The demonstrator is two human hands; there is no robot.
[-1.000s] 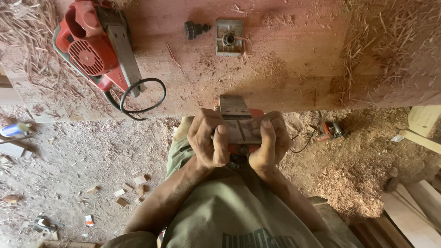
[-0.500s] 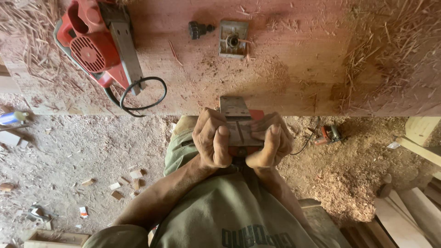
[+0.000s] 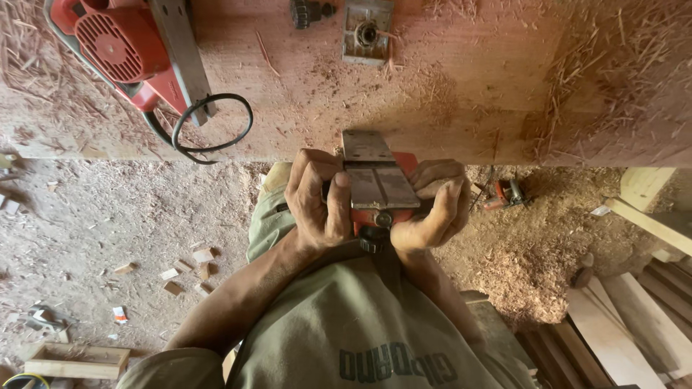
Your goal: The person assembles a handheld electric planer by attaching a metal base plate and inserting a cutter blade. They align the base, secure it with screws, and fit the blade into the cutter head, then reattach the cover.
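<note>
We held a red electric planer [image 3: 378, 189] upside down at the middle of the frame, its grey metal sole facing up and its front end resting against the edge of the wooden slab [image 3: 447, 94]. Our left hand [image 3: 315, 202] gripped the planer's left side, thumb laid along the sole. Our right hand [image 3: 431, 205] clasped its right side. At the upper left, a second red power tool [image 3: 126, 47] lay on the slab beside a looped black cord [image 3: 213, 126].
</note>
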